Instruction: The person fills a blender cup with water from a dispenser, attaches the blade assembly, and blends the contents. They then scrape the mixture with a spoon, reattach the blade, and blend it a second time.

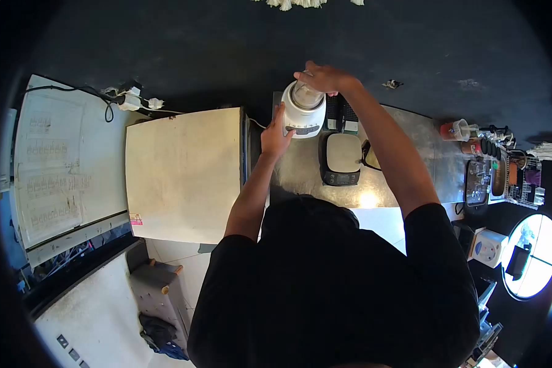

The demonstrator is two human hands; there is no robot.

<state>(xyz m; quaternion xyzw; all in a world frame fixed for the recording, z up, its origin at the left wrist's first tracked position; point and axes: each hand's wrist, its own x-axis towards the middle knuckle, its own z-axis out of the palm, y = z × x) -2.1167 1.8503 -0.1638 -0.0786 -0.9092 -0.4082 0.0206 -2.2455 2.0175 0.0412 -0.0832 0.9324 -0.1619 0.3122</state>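
Note:
A white blender base (304, 116) with a control strip on its front stands on the metal counter (300, 161). My left hand (277, 136) grips the side of the base, thumb towards the front and fingers along the left. On top of the base is a clear blender jar (306, 97). My right hand (326, 78) reaches over the jar, its fingers curled around the upper end. The hand partly hides that end, and what the jar contains is hard to make out.
Right of the blender sits a black appliance with a beige square top (343, 153), beside a dark-handled item partly behind my arm. A pale cabinet top (184, 175) adjoins on the left. Cups (455, 130) and a dish rack (524, 178) stand at far right.

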